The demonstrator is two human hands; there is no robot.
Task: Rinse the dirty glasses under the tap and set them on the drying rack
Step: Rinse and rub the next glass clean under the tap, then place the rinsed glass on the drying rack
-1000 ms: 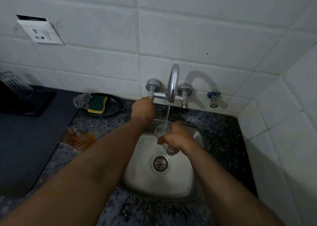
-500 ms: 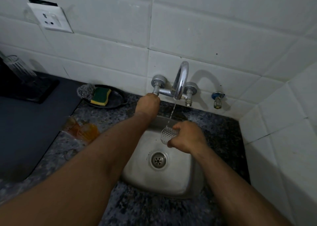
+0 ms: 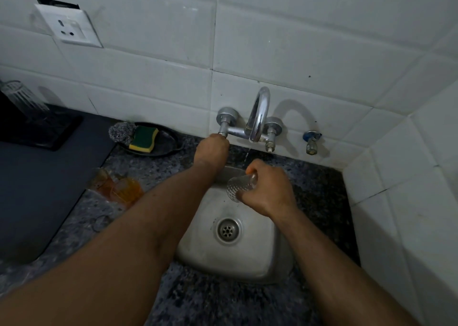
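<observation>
My right hand (image 3: 267,189) grips a small patterned clear glass (image 3: 238,186), tipped with its mouth toward the lower left, over the steel sink (image 3: 250,259). My left hand (image 3: 211,152) is closed around the left tap handle under the chrome tap (image 3: 259,117). Only a thin trickle of water falls from the spout, just behind the glass. Two amber-tinted glasses (image 3: 116,185) lie on the counter left of the sink. An upturned clear glass (image 3: 23,99) stands on the black drying rack (image 3: 49,135) at the far left.
A black dish (image 3: 168,143) holds a green-yellow sponge (image 3: 145,138) and a steel scourer (image 3: 121,132) behind the amber glasses. A dark mat (image 3: 37,189) covers the counter on the left. A small blue valve (image 3: 311,140) sticks out of the tiled wall at right.
The stream from the tap has thinned to a trickle. My right hand has tipped the glass over, mouth down and left, and moved it slightly right of the stream.
</observation>
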